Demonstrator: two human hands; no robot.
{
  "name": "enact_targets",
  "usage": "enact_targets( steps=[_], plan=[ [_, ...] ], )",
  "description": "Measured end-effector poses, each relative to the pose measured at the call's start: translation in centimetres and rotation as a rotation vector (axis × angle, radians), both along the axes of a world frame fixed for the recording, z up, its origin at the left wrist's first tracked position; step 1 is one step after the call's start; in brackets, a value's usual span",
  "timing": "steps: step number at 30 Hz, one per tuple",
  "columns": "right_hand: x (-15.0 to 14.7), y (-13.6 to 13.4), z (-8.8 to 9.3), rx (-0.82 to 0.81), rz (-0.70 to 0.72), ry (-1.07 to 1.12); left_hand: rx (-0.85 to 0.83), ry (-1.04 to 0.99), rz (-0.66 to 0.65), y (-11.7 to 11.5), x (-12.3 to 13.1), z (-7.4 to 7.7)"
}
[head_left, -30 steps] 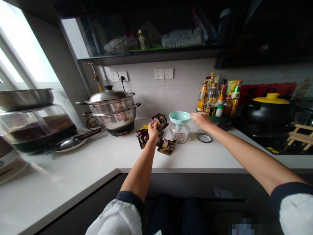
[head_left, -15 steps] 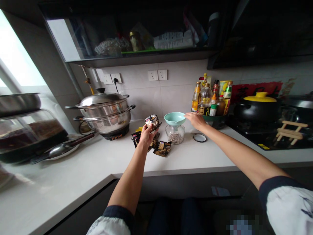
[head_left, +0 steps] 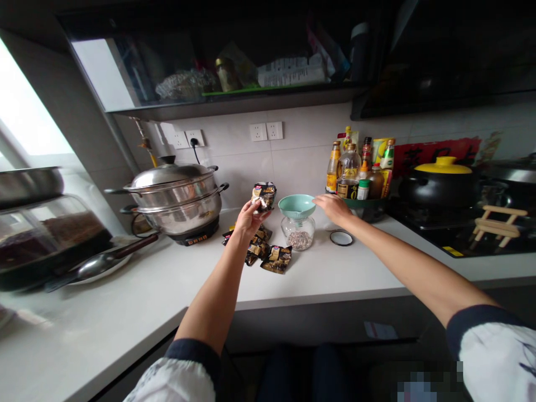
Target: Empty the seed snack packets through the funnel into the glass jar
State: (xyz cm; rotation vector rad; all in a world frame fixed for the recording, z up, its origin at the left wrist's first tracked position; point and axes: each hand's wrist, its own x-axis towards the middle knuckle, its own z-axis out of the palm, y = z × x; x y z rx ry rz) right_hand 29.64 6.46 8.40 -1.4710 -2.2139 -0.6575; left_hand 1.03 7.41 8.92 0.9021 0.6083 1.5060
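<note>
My left hand (head_left: 248,218) is closed on a black snack packet (head_left: 263,197), raised upright just left of the funnel. A pale green funnel (head_left: 297,206) sits in the mouth of a glass jar (head_left: 307,226), which has small speckled bits in its bottom. At the funnel's right rim, my right hand (head_left: 335,209) pinches the edge with its fingertips. More black-and-gold packets (head_left: 277,259) lie in a loose pile below my left hand. Right of the jar, a round lid (head_left: 341,238) rests on the white counter (head_left: 318,279).
A steel steamer pot (head_left: 178,192) stands on an electric base at the left. Closer to the left edge lies a ladle (head_left: 100,257) on a dish. Sauce bottles (head_left: 348,167) crowd a green tray behind my right hand. A black pot (head_left: 439,181) and small wooden stool (head_left: 498,225) occupy the stove.
My left hand has turned the packet more upright, so its front shows more fully. My right hand stays at the funnel's rim. The camera view has shifted slightly.
</note>
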Motion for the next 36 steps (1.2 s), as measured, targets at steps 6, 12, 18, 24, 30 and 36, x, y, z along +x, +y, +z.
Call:
enact_targets(
  steps=[6, 12, 18, 24, 30, 36],
  plan=[
    [-0.1, -0.2, 0.2, -0.011, 0.008, 0.000, 0.004, -0.035, -0.049, 1.0, 1.6, 0.7],
    [0.0, -0.1, 0.2, -0.005, -0.004, -0.041, -0.058, -0.017, -0.034, 2.1, 2.8, 1.3],
    [0.1, 0.1, 0.0, -0.002, 0.002, -0.028, -0.041, 0.079, 0.022, 2.7, 3.8, 1.6],
    [0.1, 0.1, 0.0, 0.002, -0.001, -0.010, 0.055, 0.215, 0.102, 2.8, 4.3, 1.8],
    [0.1, 0.2, 0.2, -0.008, -0.003, -0.020, 0.113, 0.335, 0.089, 2.9, 4.4, 1.8],
    [0.2, 0.1, 0.3, -0.011, -0.007, -0.019, 0.144, 0.422, 0.119, 3.1, 4.5, 1.9]
  ],
)
